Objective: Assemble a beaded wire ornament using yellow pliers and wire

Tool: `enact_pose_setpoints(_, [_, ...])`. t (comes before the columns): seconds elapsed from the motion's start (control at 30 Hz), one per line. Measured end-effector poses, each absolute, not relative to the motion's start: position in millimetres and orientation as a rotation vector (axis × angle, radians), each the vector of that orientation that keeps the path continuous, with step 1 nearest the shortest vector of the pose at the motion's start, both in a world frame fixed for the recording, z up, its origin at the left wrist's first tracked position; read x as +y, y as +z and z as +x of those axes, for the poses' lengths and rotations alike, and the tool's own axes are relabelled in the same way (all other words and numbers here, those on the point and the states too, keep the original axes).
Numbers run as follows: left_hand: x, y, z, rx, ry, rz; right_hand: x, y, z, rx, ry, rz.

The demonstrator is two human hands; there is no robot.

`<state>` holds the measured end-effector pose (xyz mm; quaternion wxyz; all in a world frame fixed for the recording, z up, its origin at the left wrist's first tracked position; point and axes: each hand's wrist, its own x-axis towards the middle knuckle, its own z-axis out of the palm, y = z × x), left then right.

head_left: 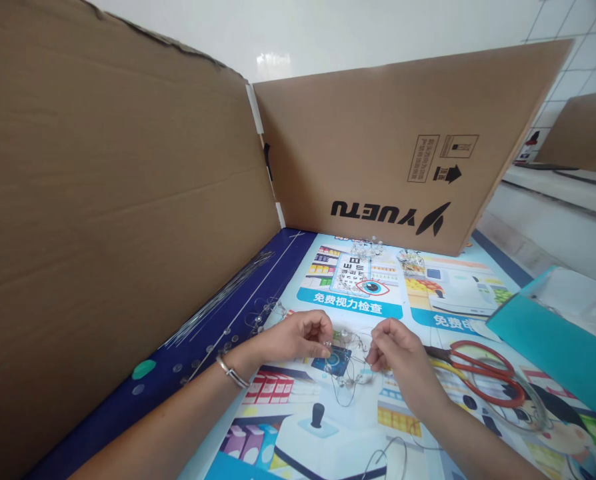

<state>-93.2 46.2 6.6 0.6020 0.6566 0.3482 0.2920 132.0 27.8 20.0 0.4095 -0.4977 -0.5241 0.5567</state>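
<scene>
A tangle of thin wire with clear beads (348,381) lies between my two hands, over the printed table cover. My left hand (305,335), with a metal bangle on its wrist, is at the left edge of the tangle, thumb and fingers pinched on a bead or wire there. On the right side my right hand (392,345) has its thumb and fingertips pressed together at a wire end of the same piece. Red-handled scissors (495,373) lie just right of my right hand, beside a coil of clear line.
Cardboard panels (128,167) (378,147) stand left and behind. More beaded wire bunches (367,249) (411,261) lie near the back panel. Loose beads, straight wires (218,293) and a green piece (144,369) lie left. A teal box (553,347) is at right; loose wire (388,460) lies in front.
</scene>
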Motion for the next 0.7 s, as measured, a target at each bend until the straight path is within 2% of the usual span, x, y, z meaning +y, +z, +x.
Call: enact_pose_setpoints(0.7, [45.6, 6.4, -95.0, 0.766, 0.669, 1.535, 28.3, 20.8, 129.2, -1.336, 1.404, -1.237])
